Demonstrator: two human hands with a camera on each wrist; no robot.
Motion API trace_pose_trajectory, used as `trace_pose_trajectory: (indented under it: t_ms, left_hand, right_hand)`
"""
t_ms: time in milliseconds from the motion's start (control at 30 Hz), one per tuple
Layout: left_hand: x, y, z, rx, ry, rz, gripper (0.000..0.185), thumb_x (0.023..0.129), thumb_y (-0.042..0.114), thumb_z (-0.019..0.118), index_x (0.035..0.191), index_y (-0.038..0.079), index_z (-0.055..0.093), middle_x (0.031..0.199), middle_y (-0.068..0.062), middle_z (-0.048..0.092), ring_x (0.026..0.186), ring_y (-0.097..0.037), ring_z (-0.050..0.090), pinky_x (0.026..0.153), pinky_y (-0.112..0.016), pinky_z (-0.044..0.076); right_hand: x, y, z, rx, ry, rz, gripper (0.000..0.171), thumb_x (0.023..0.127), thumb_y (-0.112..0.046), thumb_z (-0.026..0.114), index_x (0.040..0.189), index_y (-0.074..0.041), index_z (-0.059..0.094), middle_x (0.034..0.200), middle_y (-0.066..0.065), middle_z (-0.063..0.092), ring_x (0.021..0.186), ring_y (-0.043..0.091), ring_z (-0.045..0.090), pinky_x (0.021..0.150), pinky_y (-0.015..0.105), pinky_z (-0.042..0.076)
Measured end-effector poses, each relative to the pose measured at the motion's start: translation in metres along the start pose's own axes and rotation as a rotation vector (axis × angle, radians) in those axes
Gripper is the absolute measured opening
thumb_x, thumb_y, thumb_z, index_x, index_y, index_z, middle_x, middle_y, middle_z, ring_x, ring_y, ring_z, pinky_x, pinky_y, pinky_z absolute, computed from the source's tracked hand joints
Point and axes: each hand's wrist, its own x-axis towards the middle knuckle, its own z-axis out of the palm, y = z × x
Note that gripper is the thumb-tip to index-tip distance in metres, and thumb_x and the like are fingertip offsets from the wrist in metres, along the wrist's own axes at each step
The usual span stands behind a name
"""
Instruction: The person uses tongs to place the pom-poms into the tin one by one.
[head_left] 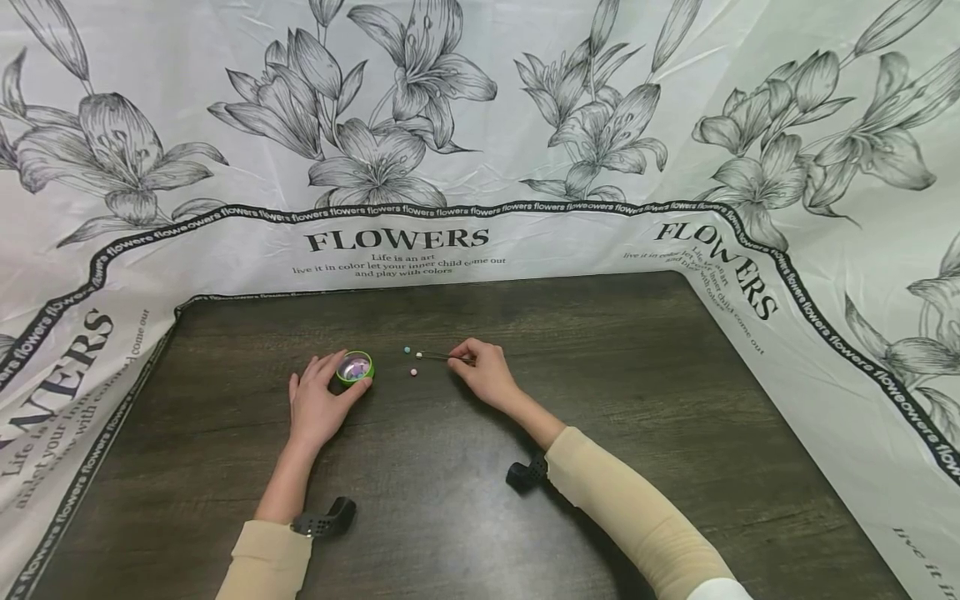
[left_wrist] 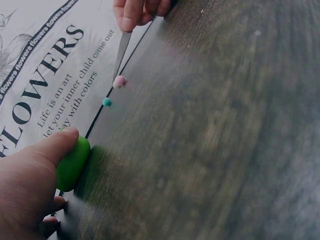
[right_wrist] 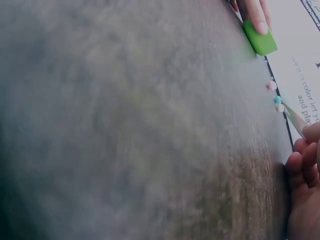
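Note:
My left hand (head_left: 333, 380) grips a small round green container (head_left: 354, 367) with a clear lid on the dark wooden table (head_left: 600, 400); the thumb presses its green side (left_wrist: 72, 162). My right hand (head_left: 467, 357) pinches thin metal tweezers (head_left: 438, 357) that point left. Their tips are at a cream bead (head_left: 420, 356), and I cannot tell whether they grip it. A teal bead (head_left: 407, 351) and a pink bead (head_left: 413, 372) lie loose beside it. The right wrist view shows the pink (right_wrist: 271, 85), teal (right_wrist: 277, 99) and cream beads (right_wrist: 280, 107) in a row near the tweezers (right_wrist: 295, 121).
A white cloth printed with grey lilies and the word FLOWERS (head_left: 397, 240) stands up behind the table and covers both sides. Black wrist-camera mounts (head_left: 326, 521) sit on both forearms, low over the tabletop.

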Motion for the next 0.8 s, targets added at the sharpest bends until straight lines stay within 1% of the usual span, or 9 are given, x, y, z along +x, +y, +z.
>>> trace_pose_trajectory:
  t_ms: [333, 533, 800]
  left_hand:
    - [0.0004, 0.0013, -0.0006, -0.002, -0.004, -0.002, 0.073, 0.094, 0.034, 0.077, 0.151, -0.001, 0.049, 0.151, -0.029, 0.045, 0.15, -0.049, 0.023, 0.118, -0.068, 0.0]
    - [0.0007, 0.0005, -0.0001, 0.002, 0.002, -0.007, 0.072, 0.093, 0.033, 0.078, 0.151, 0.0, 0.049, 0.151, -0.029, 0.045, 0.15, -0.049, 0.023, 0.119, -0.067, 0.0]
    - [0.0008, 0.0004, -0.0006, -0.002, -0.002, -0.009, 0.073, 0.093, 0.034, 0.078, 0.151, 0.0, 0.049, 0.152, -0.029, 0.044, 0.15, -0.049, 0.022, 0.119, -0.067, 0.0]
  right_hand:
    - [-0.0016, -0.0033, -0.0009, -0.006, 0.0, -0.015, 0.006, 0.097, -0.008, 0.072, 0.103, -0.007, 0.074, 0.089, 0.003, 0.073, 0.074, 0.01, 0.065, 0.068, 0.028, 0.052]
    - [-0.001, -0.0028, 0.0011, -0.01, -0.003, -0.017, 0.006, 0.098, -0.008, 0.071, 0.103, -0.006, 0.074, 0.087, 0.004, 0.072, 0.066, 0.01, 0.058, 0.062, 0.026, 0.046]
    - [-0.0011, -0.0023, 0.002, -0.022, 0.005, -0.034, 0.005, 0.098, -0.008, 0.071, 0.102, -0.006, 0.073, 0.089, 0.004, 0.072, 0.072, 0.01, 0.063, 0.066, 0.027, 0.05]
